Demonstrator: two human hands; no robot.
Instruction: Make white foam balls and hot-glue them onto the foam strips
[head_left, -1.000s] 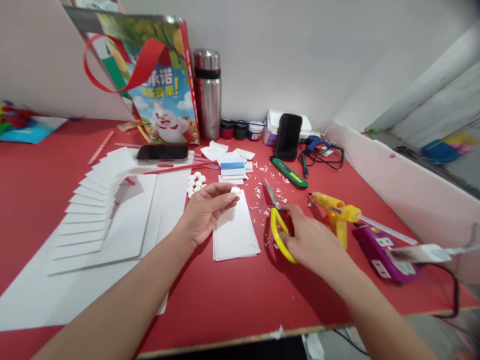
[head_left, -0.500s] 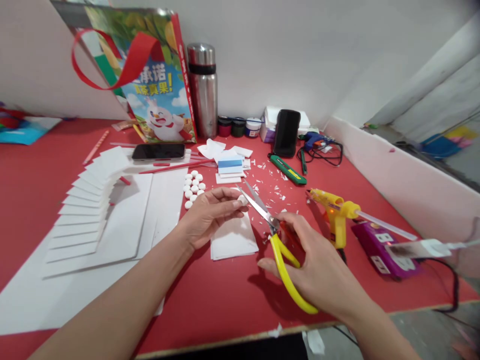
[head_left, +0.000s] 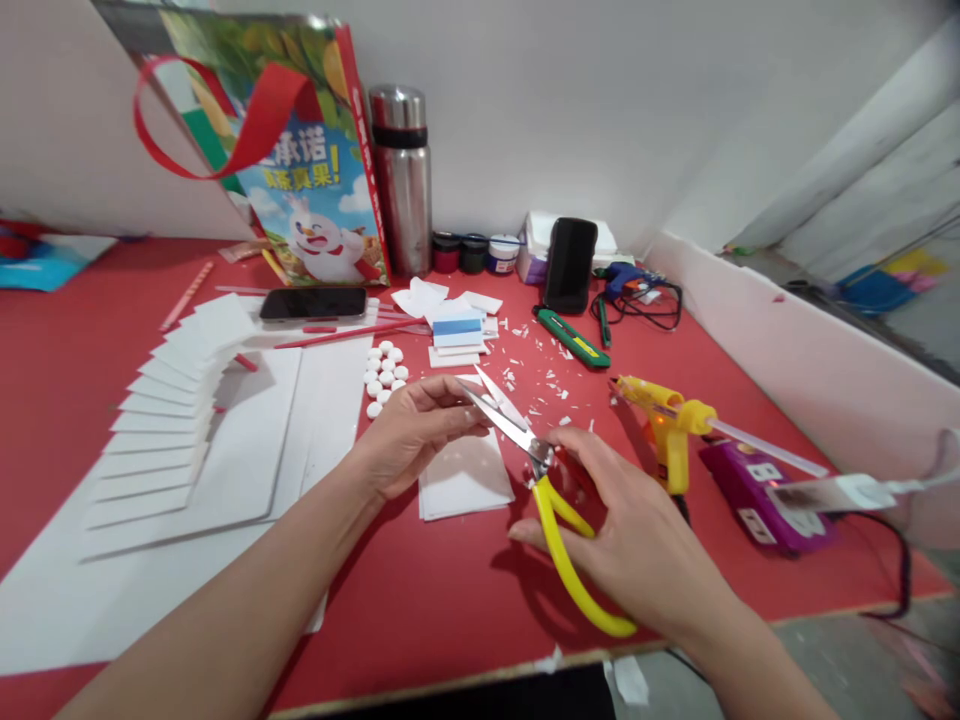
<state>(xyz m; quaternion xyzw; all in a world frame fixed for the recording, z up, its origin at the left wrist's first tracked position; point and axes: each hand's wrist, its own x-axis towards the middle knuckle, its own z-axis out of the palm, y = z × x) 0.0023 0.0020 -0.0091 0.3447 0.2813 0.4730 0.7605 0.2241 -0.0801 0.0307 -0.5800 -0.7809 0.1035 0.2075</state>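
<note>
My left hand (head_left: 420, 430) is closed in a pinch on a small white piece, mostly hidden behind the scissors' blades. In my right hand (head_left: 607, 510) are yellow-handled scissors (head_left: 559, 545), their blades parted and reaching to my left fingertips. Beneath the blades lies a stack of white sheets (head_left: 465, 480). Several white round pieces (head_left: 386, 370) sit in a group just beyond my left hand. White offcuts (head_left: 457, 330), one with a blue stripe, are piled farther back, with tiny scraps scattered to their right.
A fanned white card structure (head_left: 161, 430) stands on boards at left. Behind are a phone (head_left: 313, 303), printed bag (head_left: 315, 200), steel bottle (head_left: 405, 190) and paint jars (head_left: 472, 254). At right: green cutter (head_left: 571, 338), yellow glue gun (head_left: 670, 425), purple power strip (head_left: 765, 500).
The scissors have shifted slightly left, their blades now overlapping my left fingertips and covering most of the small white piece. The whole view has moved slightly.
</note>
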